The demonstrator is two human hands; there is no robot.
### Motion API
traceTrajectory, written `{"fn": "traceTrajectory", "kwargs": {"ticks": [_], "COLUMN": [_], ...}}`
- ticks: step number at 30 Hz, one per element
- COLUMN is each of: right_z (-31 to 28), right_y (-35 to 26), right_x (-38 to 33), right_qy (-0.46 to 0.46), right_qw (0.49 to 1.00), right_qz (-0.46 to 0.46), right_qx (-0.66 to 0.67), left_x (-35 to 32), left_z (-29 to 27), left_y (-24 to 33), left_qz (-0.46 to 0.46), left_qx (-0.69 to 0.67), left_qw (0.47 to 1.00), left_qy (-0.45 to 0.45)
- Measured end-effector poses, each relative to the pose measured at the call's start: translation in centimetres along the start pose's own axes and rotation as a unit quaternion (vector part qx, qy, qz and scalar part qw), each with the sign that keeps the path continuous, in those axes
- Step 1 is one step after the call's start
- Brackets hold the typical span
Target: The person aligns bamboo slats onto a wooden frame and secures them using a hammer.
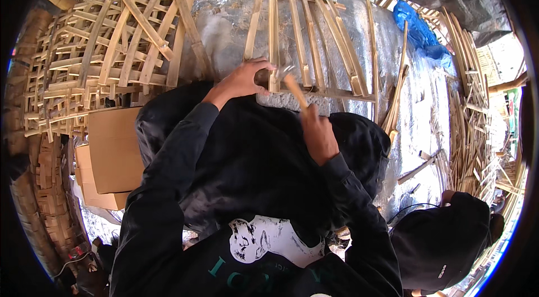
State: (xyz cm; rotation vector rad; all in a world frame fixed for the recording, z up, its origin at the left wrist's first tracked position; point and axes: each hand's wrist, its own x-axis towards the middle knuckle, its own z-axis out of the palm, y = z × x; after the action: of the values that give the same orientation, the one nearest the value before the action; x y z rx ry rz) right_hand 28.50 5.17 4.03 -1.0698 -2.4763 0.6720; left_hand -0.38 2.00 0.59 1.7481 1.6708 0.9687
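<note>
Left hand (244, 79) curved, thumb and fingers parted, against the central bamboo slat (273, 33), its near end by a grey block (292, 103); rightward, the right hand (319, 134) gripped a hammer (296, 91). A glancing blow risked bruised fingertips.

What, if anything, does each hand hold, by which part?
The right hand holds a hammer by its wooden handle. The left hand is at a bamboo slat; whether it grips cannot be told.
</note>
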Motion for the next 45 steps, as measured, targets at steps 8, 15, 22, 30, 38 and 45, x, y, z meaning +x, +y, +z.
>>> {"fn": "traceTrajectory", "kwargs": {"ticks": [8,15,22,30,38,45], "right_z": [-1.0,-1.7,0.1,0.8,0.9,1.3], "right_y": [-1.2,-2.4,-1.2,-0.8,-0.4,2.5], "right_x": [1.0,1.1,0.2,-0.2,-4.2,-5.2], "right_qy": [0.035,-0.049,-0.09,0.032,0.039,0.03], "right_qw": [0.998,0.999,0.995,0.998,0.984,0.983], "right_qz": [-0.007,-0.018,0.004,0.024,0.042,0.047], "right_qx": [0.046,-0.012,-0.039,0.055,0.168,0.176], "left_x": [-0.3,-0.5,-0.2,-0.1,-1.0,-1.7], "left_z": [0.0,-0.2,-0.1,-0.1,0.1,-2.7], "left_y": [-0.6,-1.7,-0.8,-0.8,0.0,1.6], "left_qz": [0.022,0.026,0.028,0.034,0.017,0.062], "left_qx": [-0.015,-0.021,-0.029,-0.017,0.023,0.031], "left_qw": [1.0,0.999,0.999,0.999,1.0,0.992], "left_qy": [0.008,0.011,0.004,0.005,0.009,0.106]}}
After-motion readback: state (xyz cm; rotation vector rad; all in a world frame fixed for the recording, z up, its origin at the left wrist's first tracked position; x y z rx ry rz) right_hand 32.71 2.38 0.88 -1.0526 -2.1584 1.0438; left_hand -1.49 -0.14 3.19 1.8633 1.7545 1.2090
